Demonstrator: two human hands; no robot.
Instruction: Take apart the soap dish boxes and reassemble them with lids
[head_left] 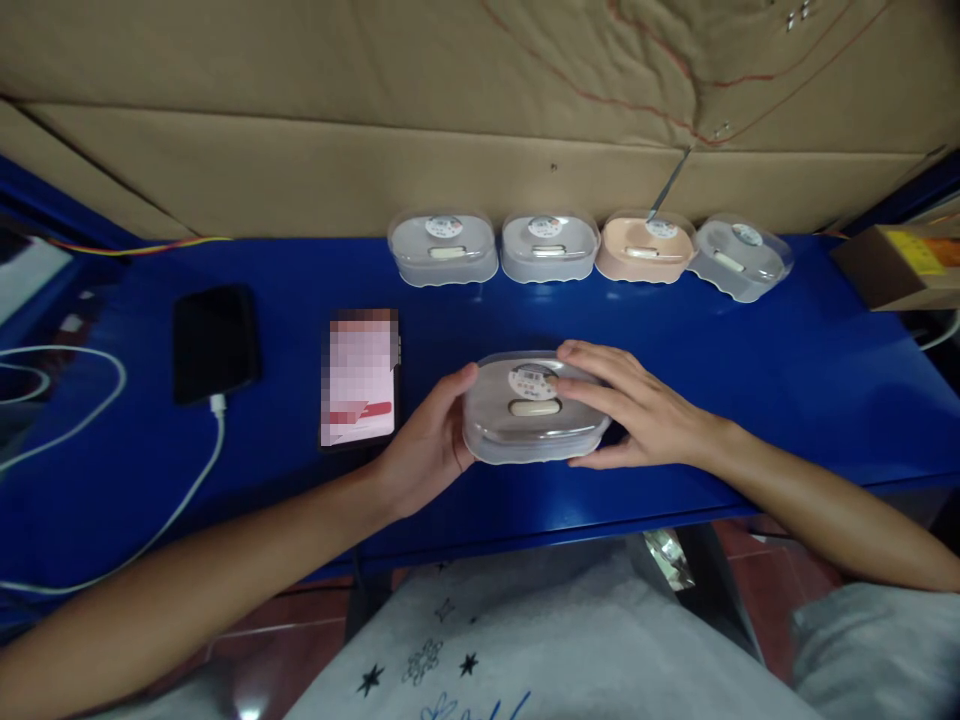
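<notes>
Clear plastic oval lidded container (534, 425) above blue counter (285, 520), long axis running left-right between hands; left hand (431, 440) grasps left end, right hand (637, 410) touches lid and right end.

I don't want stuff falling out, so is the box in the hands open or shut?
It looks shut: the box, between the left hand and right hand, has its clear lid over the top.
</notes>
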